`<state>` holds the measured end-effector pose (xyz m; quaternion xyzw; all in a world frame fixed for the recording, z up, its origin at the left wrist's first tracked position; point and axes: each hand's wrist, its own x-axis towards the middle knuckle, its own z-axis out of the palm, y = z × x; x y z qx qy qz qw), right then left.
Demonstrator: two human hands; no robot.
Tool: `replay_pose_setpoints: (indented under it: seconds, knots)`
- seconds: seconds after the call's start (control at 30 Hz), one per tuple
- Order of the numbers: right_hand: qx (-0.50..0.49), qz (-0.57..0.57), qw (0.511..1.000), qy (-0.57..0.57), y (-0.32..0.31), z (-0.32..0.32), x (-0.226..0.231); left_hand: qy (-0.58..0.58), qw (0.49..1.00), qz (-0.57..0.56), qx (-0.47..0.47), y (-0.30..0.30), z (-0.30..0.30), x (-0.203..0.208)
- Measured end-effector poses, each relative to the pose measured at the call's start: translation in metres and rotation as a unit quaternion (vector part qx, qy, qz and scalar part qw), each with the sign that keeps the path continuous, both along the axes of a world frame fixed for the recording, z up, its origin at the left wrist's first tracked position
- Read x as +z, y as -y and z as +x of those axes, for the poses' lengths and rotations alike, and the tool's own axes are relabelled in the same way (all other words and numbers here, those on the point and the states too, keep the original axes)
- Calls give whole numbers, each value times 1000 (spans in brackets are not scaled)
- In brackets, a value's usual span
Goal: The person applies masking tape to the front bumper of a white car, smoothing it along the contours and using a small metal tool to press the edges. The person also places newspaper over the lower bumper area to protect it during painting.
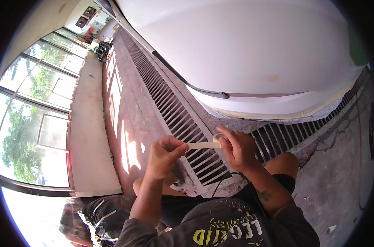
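Between my hands a strip of cream masking tape (201, 145) is stretched taut, roughly level. My left hand (165, 154) pinches its free end between thumb and forefinger. The tape roll (217, 137) is in my right hand (238, 150), with the thumb pressed near where the strip leaves it; part of the roll is hidden by the fingers. Beyond my hands stands a large pale vehicle body panel (253, 53). Along its lower edge hangs white masking sheet (253, 108), apart from both hands.
Metal floor grating (170, 109) runs away under the panel's left side, and another grate (283, 136) crosses to the right. Windows (39, 111) line the left wall above a ledge (88, 136). A black plastic bag (102, 218) lies at lower left. A dark hose (362, 164) trails at right.
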<state>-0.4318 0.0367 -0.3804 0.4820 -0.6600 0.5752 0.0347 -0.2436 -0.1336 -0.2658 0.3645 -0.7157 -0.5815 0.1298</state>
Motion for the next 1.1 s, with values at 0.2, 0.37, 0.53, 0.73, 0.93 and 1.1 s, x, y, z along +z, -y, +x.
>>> replay_pose_setpoints:
  seconds: [0.2, 0.37, 0.53, 0.73, 0.93, 1.1]
  knots:
    - [-2, 20, 1000, -6, -1, 2, -14, 25, 999, -16, 24, -18, 2, -6]
    - [-60, 133, 983, 107, 20, 18, -115, 26, 957, -219, 188, -51, 47, -20]
    - [184, 117, 804, 553, 57, 55, -132, 94, 958, -198, 187, -15, 100, 46]
    - [461, 37, 671, 579, 43, 69, -66, 28, 964, -253, 76, 7, 58, 81]
    - [252, -212, 944, -17, 10, 38, 63, -3, 885, -426, -189, 63, 1, 129]
    - [-123, -285, 906, -287, 16, 12, 116, -67, 873, -364, -317, 108, -25, 164]
